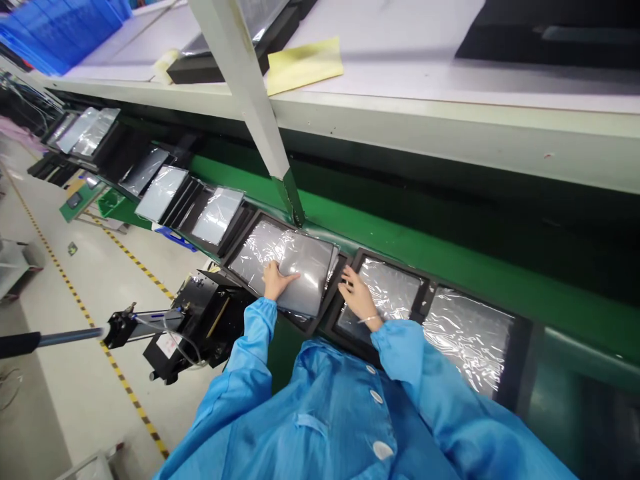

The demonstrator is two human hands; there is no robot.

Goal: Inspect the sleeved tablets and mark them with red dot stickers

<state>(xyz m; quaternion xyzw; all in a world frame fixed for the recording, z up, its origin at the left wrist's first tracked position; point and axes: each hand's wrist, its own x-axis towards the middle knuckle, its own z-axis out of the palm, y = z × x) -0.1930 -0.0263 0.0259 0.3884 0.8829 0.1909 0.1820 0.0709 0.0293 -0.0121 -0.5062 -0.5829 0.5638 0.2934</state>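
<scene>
A person in a pale blue button-front smock (320,417) leans over a long green conveyor line (400,223), with both hands on flat rectangular panels wrapped in clear, glossy plastic film. The row of panels runs diagonally across the view, from far upper left to lower right, each seated in a shallow black frame.

The left hand (278,280) lies flat on the film-wrapped panel (305,267) directly ahead, its fingers (289,276) pressed together and pointing along the panel's long axis, which follows the line. That panel sits near the green edge, across the top of its black frame (245,243).

The right hand (357,297) rests at the near corner of the next film-wrapped panel (390,290), its fingers (349,283) loosely spread and slightly curled. They don't clearly pinch anything, though glare on the film makes that hard to be sure of. A thin white band circles that wrist.

Glare hides whatever lies beneath the film, and the sleeves cover the panels' near edges. Beyond the line, a white steel post (240,87) rises to a white worktop (400,67) bearing a pale yellow sheet (304,65). To the left, a black machine unit (200,320) is partly cut off by the sleeve.
</scene>
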